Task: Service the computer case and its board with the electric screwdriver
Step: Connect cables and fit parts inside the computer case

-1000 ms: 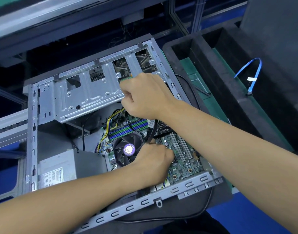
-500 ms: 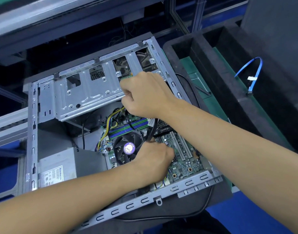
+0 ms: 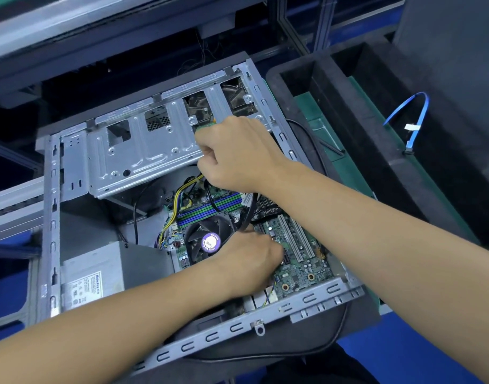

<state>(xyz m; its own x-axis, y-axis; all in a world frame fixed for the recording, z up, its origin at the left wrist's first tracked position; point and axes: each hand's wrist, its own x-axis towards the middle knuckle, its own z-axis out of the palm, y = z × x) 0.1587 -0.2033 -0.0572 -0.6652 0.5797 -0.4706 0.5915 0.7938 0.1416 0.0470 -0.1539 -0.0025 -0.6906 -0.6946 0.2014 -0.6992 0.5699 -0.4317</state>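
right hand (image 3: 239,153) fisted round a black cable (image 3: 251,210) | left hand (image 3: 248,261) pinching its lower end over the board (image 3: 298,261) | open case (image 3: 143,151)

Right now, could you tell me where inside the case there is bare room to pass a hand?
The dark floor patch between drive cage, power supply and the case's left rail looks bare. It is crowded around the fan, where cables and the left hand and right hand sit over the board.
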